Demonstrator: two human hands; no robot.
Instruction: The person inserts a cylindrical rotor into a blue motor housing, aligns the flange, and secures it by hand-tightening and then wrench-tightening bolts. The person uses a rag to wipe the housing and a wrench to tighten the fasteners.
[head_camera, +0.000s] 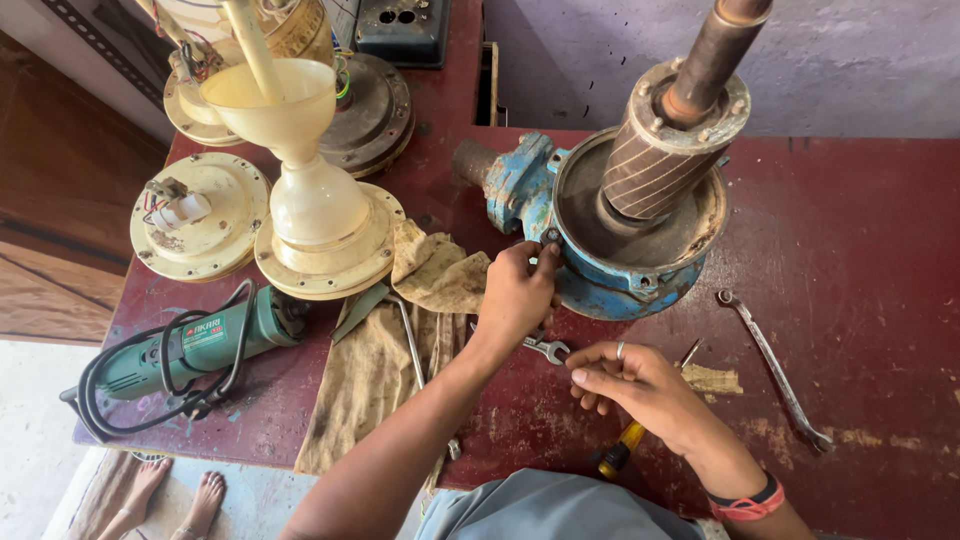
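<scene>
Hiding a bolt, left hand (517, 292) pinches blue pump housing (612, 285) rim.

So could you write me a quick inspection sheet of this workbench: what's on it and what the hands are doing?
Surface: dark red table, worn and scuffed.
Job's things: blue pump housing with a rusty rotor standing in it.
Clutter: long spanner, small spanner, yellow-handled screwdriver, dirty rag, cream fan motor parts.
Fingers: left hand touches the housing rim; right hand hovers open above the table.
Cables: black cord looped on the green angle grinder.
Surroundings: bluish wall; bare feet on the floor.
</scene>
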